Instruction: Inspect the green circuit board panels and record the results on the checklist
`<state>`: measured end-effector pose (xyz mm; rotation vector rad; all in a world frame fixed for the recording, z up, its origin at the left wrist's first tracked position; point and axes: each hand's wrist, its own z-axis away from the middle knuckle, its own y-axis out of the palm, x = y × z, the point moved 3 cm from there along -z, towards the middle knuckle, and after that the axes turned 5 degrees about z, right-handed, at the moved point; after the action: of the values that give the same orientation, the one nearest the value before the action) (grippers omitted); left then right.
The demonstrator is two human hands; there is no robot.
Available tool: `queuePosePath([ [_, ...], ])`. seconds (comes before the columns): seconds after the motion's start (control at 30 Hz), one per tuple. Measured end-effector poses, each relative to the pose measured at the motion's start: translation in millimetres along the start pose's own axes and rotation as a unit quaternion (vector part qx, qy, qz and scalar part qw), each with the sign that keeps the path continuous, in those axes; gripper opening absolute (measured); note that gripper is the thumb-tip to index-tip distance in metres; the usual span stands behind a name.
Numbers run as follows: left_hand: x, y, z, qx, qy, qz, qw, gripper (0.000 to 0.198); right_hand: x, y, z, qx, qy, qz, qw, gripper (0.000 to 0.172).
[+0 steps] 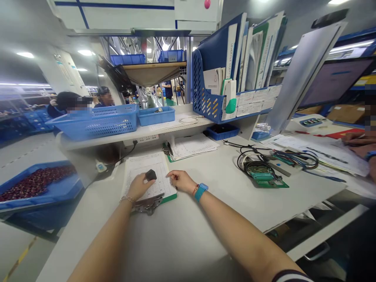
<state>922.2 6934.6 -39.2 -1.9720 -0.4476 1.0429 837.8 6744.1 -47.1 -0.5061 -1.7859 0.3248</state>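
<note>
My left hand (140,186) is closed around a small black block (150,175), holding it over a clipboard (169,197) with printed sheets. The sheet (160,164) carries a ruled table, and the metal clip (148,204) points toward me. My right hand (182,181) rests at the right edge of the sheet. Its fingers are curled in with thumb and fingertips close together; whatever they hold, if anything, is too small to make out. A teal watch (201,191) is on the right wrist.
A green circuit board (261,176) with black cables lies to the right. Behind are more papers (194,147), a small blue tray (222,132) and a shelf with blue baskets (117,117). Binders (239,51) stand in a blue rack. Another person's hand (358,143) is at far right.
</note>
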Motion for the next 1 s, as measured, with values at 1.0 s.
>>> queuePosePath([
  [1.0,-6,-3.9,2,0.004,-0.009,0.001,1.0,0.036,8,7,1,0.009,-0.049,0.219,0.974,0.014],
])
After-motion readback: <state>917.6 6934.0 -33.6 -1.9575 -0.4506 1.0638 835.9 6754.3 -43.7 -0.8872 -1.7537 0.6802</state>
